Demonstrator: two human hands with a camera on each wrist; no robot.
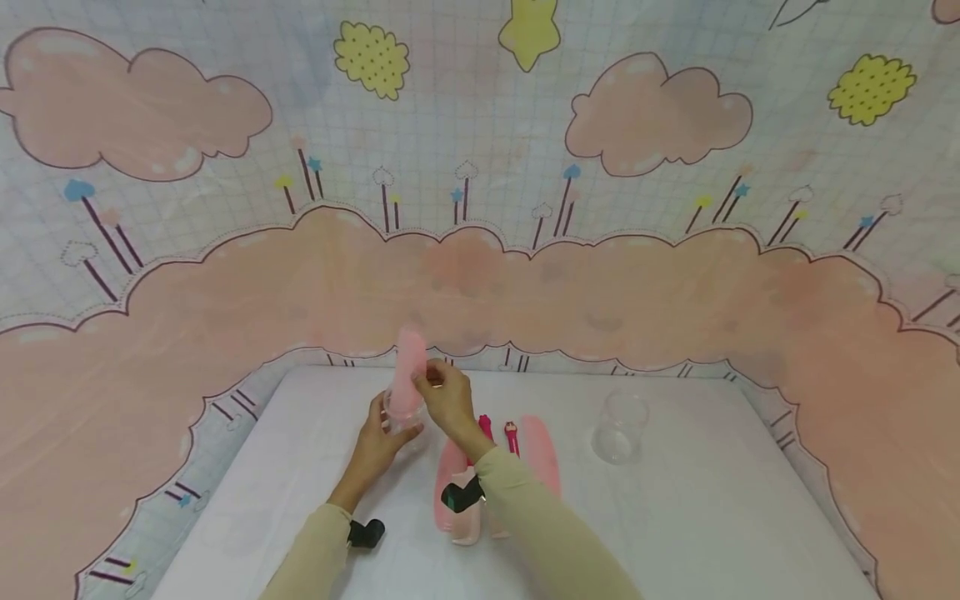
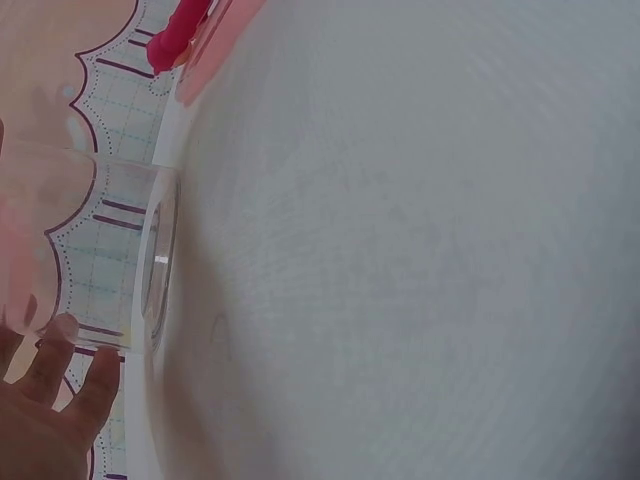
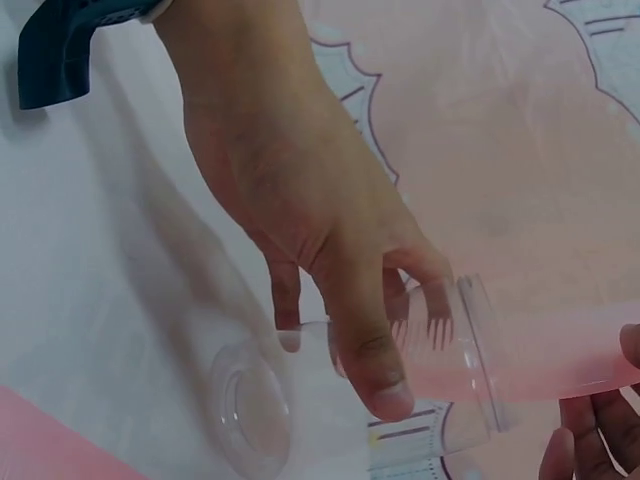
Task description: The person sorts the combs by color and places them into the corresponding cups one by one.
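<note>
You're at staged tabletop set, not lived-in room: cartoon cloud-print backdrop [image 1: 480, 167] wraps behind and beside your hands, white cloth-covered table [image 1: 712, 517] beneath them, nothing homely beyond.

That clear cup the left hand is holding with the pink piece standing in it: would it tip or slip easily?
Probably tippy: the pink piece rises well above the cup, loading it high. Likely light, as its clear walls look thin in the right wrist view. Possibly slippery, being smooth and glossy, though the left hand wraps round it.
</note>
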